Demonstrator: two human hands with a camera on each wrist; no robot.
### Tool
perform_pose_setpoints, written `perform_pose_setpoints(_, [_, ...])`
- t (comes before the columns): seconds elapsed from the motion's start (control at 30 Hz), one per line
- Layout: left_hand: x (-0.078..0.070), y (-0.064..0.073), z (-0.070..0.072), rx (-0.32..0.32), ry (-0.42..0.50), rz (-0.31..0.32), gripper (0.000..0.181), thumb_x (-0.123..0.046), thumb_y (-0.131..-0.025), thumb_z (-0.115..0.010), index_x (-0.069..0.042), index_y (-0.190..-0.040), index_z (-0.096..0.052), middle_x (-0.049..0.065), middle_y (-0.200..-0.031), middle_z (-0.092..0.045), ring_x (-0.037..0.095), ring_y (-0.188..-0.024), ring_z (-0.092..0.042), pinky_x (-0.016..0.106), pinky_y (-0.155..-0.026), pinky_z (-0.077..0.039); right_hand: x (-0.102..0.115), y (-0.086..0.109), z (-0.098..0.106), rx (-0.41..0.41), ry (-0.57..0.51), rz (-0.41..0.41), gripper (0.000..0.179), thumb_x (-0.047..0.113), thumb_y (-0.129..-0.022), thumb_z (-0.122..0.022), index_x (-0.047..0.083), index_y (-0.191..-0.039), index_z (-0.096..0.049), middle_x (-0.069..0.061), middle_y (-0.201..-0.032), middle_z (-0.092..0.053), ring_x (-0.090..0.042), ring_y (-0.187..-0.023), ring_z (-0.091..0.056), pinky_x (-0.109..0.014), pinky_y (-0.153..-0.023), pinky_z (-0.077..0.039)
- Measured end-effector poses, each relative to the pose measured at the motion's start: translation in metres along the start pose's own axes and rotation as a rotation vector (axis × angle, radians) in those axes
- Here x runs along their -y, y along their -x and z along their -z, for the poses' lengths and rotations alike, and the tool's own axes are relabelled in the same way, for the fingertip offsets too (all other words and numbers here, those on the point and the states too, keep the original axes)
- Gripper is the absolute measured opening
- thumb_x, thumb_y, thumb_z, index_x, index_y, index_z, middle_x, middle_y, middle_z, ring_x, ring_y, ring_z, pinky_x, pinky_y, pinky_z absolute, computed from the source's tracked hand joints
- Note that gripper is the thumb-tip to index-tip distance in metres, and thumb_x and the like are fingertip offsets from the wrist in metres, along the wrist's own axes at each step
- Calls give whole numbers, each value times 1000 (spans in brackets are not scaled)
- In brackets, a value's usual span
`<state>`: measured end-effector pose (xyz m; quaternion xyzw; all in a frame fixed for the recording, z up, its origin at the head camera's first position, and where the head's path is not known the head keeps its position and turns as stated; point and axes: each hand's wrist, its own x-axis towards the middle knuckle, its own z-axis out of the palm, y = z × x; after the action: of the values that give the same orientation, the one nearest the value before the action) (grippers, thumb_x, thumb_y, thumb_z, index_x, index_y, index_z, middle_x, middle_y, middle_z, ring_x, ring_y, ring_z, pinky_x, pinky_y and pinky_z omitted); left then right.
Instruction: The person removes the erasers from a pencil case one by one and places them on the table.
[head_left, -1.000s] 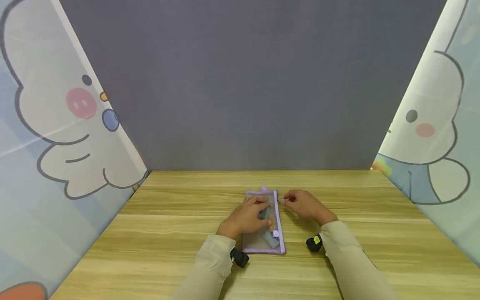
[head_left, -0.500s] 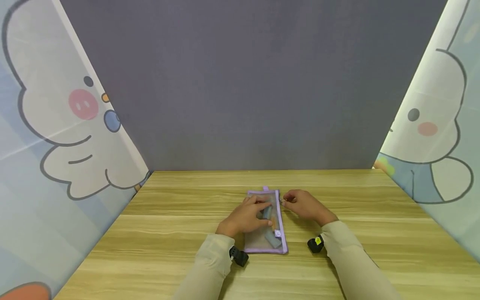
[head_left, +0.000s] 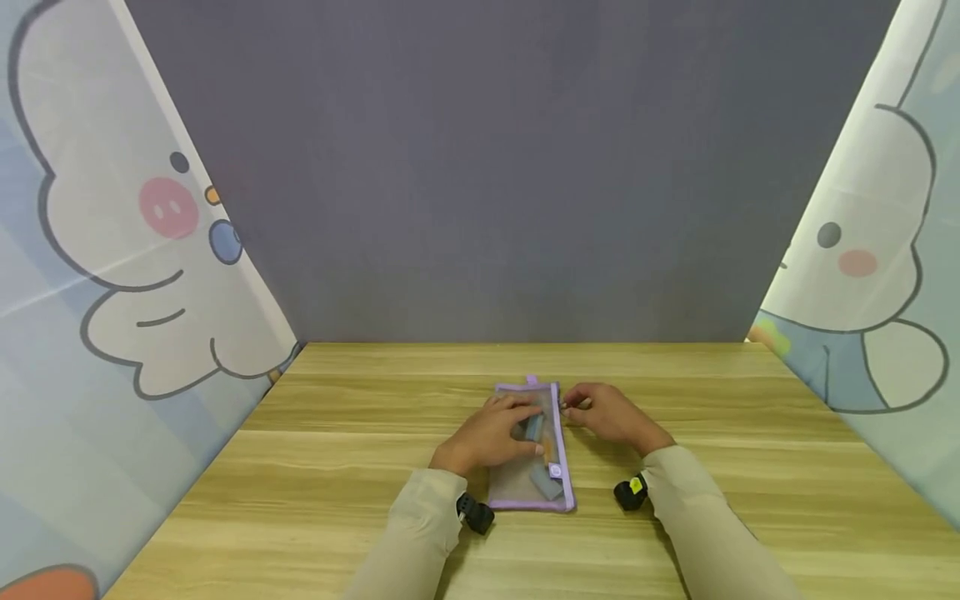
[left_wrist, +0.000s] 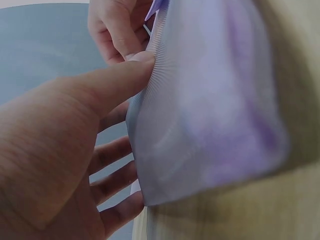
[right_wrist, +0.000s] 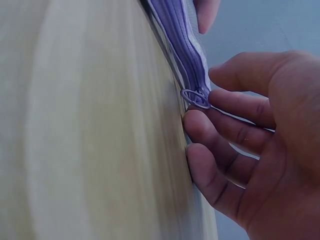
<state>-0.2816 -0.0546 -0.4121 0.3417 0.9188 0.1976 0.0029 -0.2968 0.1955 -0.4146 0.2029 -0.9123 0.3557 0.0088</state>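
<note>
A mesh zipper pouch (head_left: pixel 513 489) with purple trim lies on the table in the head view, its zipper running along the right side. Through the mesh show grey-blue pieces and an orange-brown one. My left hand (head_left: pixel 487 435) rests across the pouch with fingers spread; in the left wrist view its thumb (left_wrist: pixel 132 70) presses the mesh. My right hand (head_left: pixel 611 414) is at the upper right edge of the pouch. In the right wrist view its thumb and index fingertip meet the zipper's end, pinching at the ring-shaped zipper pull (right_wrist: pixel 195 98), with the other fingers curled below.
The wood-grain table (head_left: pixel 322 467) extends around the pouch. A plain grey panel (head_left: pixel 480 167) stands behind it. Cartoon-printed sheets (head_left: pixel 97 217) flank both sides. Both wrists wear black camera units (head_left: pixel 630 493).
The hands stay nearly in place, left on the pouch and right at the zipper end. The right fingertips shift slightly. The pouch sits a little further right in the head view.
</note>
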Motion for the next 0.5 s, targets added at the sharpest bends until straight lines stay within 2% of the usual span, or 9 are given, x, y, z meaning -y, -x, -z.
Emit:
perform_pose_setpoints(0.27, [2, -1, -1, 5, 10, 10, 67, -50, -91, -71, -20, -148, -53, -1, -156, -41, 28, -143, -34, 47, -112, -34, 3, -1, -2, 1, -7, -6, 18, 15, -96, -67, 4, -109, -72, -7, -105, -71, -20, -92, -65, -39, -79, -53])
perform_pose_setpoints(0.5, [0, 1, -1, 11, 27, 14, 66, -47, -91, -72, -19, -147, -53, 0, -155, -41, 24, -144, -34, 45, -112, -34, 7, 1, -2, 39, -43, -37, 24, 16, -98, -63, 2, -116, -72, -9, -108, -71, -15, -85, -64, -35, -70, -53])
